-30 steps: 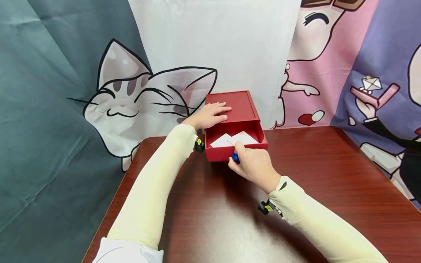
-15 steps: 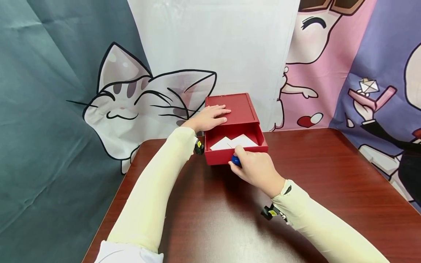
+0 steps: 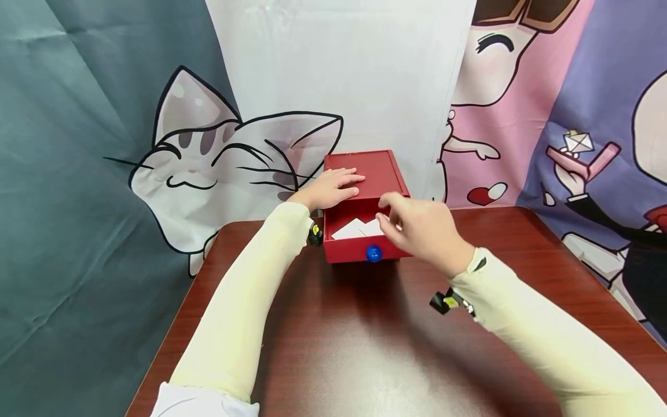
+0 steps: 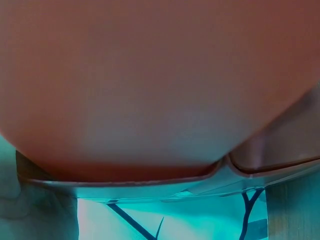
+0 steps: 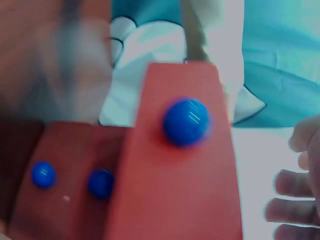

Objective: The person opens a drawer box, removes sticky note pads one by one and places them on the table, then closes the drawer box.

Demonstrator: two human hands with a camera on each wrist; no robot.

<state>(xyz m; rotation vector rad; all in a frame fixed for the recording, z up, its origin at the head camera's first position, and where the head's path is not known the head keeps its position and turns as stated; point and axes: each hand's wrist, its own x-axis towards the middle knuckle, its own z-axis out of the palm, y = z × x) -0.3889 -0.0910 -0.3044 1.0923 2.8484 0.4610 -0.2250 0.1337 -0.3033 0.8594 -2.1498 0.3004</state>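
A red drawer box stands at the far edge of the table, its top drawer pulled out. White paper pieces lie inside that drawer. On its front is a round blue knob, seen close up in the right wrist view. My left hand rests flat on the box's top, near its left front corner. Above the drawer's right side hovers my right hand, fingers loosely bent, holding nothing and hiding part of the drawer. In the right wrist view its fingers are apart from the knob.
Two more blue knobs, a left one and a right one, show on the box's lower red front. The brown table reaches toward me. A printed cloth backdrop hangs right behind the box.
My right hand has let go of the blue knob and moved up and to the right. The drawer stays pulled out, and my left hand keeps its place on the box.
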